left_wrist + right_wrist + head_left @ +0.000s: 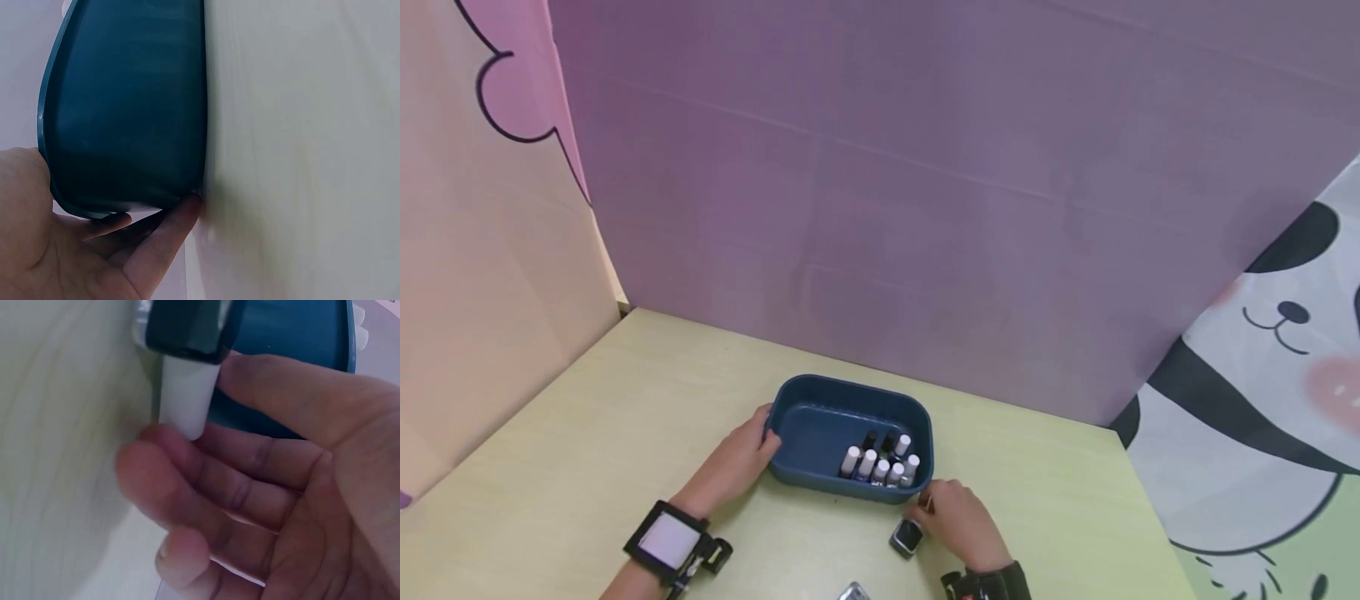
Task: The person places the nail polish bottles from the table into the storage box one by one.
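A dark blue plastic bin (pixel 808 482) stands on the table, and several nail polish bottles (pixel 882 472) with white or black caps are upright in its right part. My left hand (pixel 739 457) grips the bin's left end, its thumb by the rim. In the left wrist view, fingers (pixel 164 247) press against the end wall of the bin (pixel 128 106). Just outside the bin's near right corner, my right hand (pixel 958 517) holds a nail polish bottle (pixel 907 537) with a dark square body. Thumb and fingers pinch its white cap (pixel 187 400) in the right wrist view.
Another small silvery object (pixel 853 592) is cut off by the near edge of the head view. Behind the pale wooden table (pixel 625 400) rises a purple panel (pixel 887 208). A beige panel (pixel 497 292) borders the left, and a panda-printed sheet (pixel 1262 417) the right.
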### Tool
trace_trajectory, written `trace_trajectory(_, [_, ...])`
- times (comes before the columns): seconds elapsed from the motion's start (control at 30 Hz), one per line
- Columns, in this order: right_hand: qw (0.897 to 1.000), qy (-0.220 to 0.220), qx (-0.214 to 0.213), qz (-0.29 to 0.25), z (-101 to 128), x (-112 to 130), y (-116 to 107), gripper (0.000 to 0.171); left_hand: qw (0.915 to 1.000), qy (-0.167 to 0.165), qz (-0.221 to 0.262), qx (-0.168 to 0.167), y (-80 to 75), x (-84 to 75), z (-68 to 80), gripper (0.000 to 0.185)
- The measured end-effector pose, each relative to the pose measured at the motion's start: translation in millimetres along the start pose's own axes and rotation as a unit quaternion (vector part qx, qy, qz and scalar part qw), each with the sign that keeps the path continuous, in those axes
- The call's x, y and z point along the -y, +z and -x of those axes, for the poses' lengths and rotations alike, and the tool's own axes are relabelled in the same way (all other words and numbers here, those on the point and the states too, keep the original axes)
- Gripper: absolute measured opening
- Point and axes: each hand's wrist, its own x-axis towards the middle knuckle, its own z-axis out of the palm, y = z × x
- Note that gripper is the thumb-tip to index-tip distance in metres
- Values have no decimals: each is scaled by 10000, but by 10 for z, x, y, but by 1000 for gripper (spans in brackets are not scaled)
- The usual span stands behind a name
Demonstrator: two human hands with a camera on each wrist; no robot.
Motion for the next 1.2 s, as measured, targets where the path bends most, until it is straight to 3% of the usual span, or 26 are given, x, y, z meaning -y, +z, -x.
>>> trace_trajectory(0.33, [9996, 120, 180, -202, -18, -6, 3, 20, 10000, 3, 7, 3, -2, -6, 3, 52])
trace_trajectory(0.67, [9991, 264, 230, -238, -31, -27, -29, 5, 9999, -84, 27, 50, 5, 1, -3, 53])
trace_trajectory(1.2, [9995, 228, 140, -144, -41, -13, -61, 10, 10000, -33, 46, 24, -13, -24, 16, 52])
